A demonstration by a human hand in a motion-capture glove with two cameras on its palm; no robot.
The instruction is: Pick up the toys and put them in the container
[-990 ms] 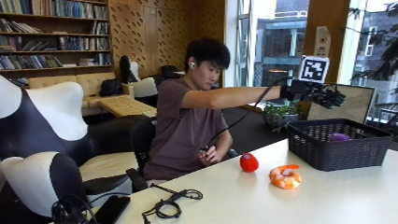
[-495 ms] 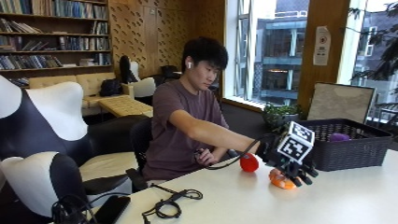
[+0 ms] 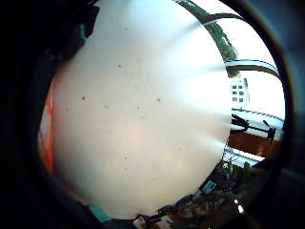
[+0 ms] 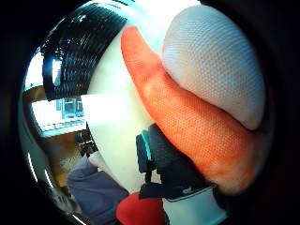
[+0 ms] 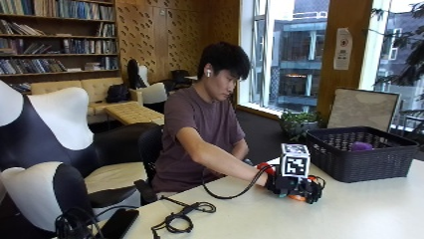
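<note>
- Glove first: my black-gloved right hand (image 5: pixel 295 185) is lying low on the pale speckled tabletop (image 5: pixel 344 214), just in front of the black woven plastic basket (image 5: pixel 361 159).
- I am covering the orange-and-white soft toy (image 5: pixel 297 197) with that hand; from the outside only a sliver of orange is peeking out under my fingers.
- From the thumb side of my palm, the orange-and-white soft toy (image 4: pixel 197 108) is filling most of the view, its orange band and white mesh bulge sitting right against the palm.
- I am curling a gloved finger (image 4: pixel 164 164) against the orange band, so my hand is closing round the toy and touching it; whether the toy is lifted off the table I cannot tell.
- The red rounded toy (image 5: pixel 265 167) is sitting on the table just beside my wrist, on the side nearer my body; it is also showing as a red patch (image 4: pixel 140 211) at the edge of the thumb-side view.
- The basket (image 4: pixel 79 47) is showing beyond the toy in that same view, near but apart from my hand.
- A small purple toy (image 5: pixel 361 146) is lying inside the basket.
- The little-finger side of my palm is facing almost nothing but bare tabletop (image 3: pixel 143 114), with a thin strip of orange (image 3: pixel 47 138) at one edge.
- A black cable with loops (image 5: pixel 179 219) is lying on the table's near end, well apart from the toys.
</note>
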